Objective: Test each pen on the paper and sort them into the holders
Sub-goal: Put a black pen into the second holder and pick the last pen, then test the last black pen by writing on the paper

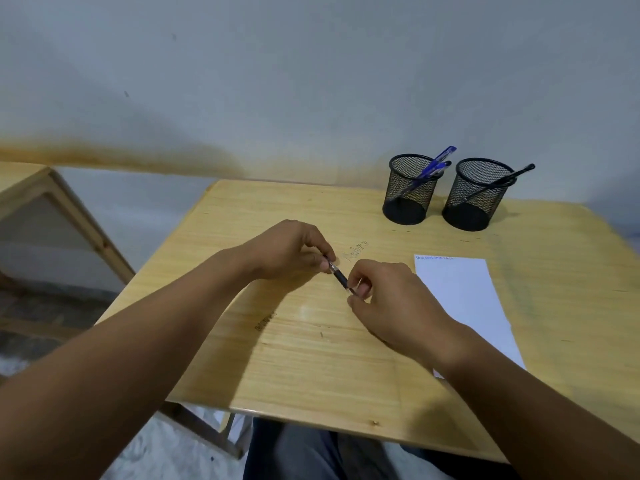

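Observation:
A dark pen is held between both hands just above the wooden table. My left hand pinches its upper end and my right hand pinches its lower end, fingers curled round it. A white paper sheet with a line of small scribbles along its top edge lies to the right. At the back right stand two black mesh holders: the left holder has blue pens in it, the right holder has a black pen.
A grey wall runs right behind the table. Another wooden table stands to the left with a gap between. My legs are under the near edge.

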Demonstrator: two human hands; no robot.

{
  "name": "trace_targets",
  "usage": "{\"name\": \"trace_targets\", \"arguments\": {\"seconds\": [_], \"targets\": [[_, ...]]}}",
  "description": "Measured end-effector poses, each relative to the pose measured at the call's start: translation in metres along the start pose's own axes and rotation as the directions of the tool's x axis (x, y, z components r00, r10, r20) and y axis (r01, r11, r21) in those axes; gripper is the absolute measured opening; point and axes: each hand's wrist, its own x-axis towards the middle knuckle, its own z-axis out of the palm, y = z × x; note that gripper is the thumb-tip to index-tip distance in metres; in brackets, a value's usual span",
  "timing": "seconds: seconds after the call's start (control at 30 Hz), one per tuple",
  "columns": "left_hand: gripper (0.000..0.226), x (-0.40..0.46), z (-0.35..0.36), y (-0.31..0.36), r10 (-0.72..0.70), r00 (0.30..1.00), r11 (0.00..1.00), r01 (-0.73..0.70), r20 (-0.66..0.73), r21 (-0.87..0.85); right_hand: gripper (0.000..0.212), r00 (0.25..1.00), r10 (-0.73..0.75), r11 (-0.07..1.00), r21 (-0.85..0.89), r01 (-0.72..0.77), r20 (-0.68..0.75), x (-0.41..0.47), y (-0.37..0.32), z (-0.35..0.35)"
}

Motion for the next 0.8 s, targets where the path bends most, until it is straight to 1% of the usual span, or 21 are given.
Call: {"name": "trace_targets", "arguments": {"seconds": [0.07,0.17,0.37,0.53,0.7,0.8], "targets": [[0.011,-0.003,0.004,0.005,-0.023,0.998,0.998,0.020,-0.051,-0.061,0.010,0.999,0.023,1.000,-0.010,-0.023,-0.021,0.001,0.006,-0.007],[0.011,-0.004,0.016,0.014,-0.023,0.994,0.992,0.008,-0.112,-0.125,0.011,0.998,0.033,0.997,-0.069,-0.037,-0.055,0.001,0.014,-0.021],[0.012,0.008,0.045,0.045,-0.029,0.985,0.961,-0.019,-0.169,-0.275,0.006,0.996,0.016,0.988,-0.154,-0.029,-0.082,-0.002,0.032,-0.051],[0.010,0.020,0.067,0.075,-0.030,0.979,0.919,-0.052,-0.200,-0.391,0.010,0.994,0.036,0.988,-0.144,-0.050,-0.100,-0.006,0.050,-0.071],[0.011,0.029,0.080,0.089,-0.022,0.976,0.919,-0.065,-0.215,-0.389,0.010,0.984,0.088,0.994,-0.048,-0.097,-0.153,-0.014,0.064,-0.077],[0.012,0.033,0.084,0.095,-0.023,0.978,0.919,-0.061,-0.207,-0.390,0.017,0.968,0.150,0.987,-0.025,-0.158,-0.201,-0.020,0.071,-0.076]]}}
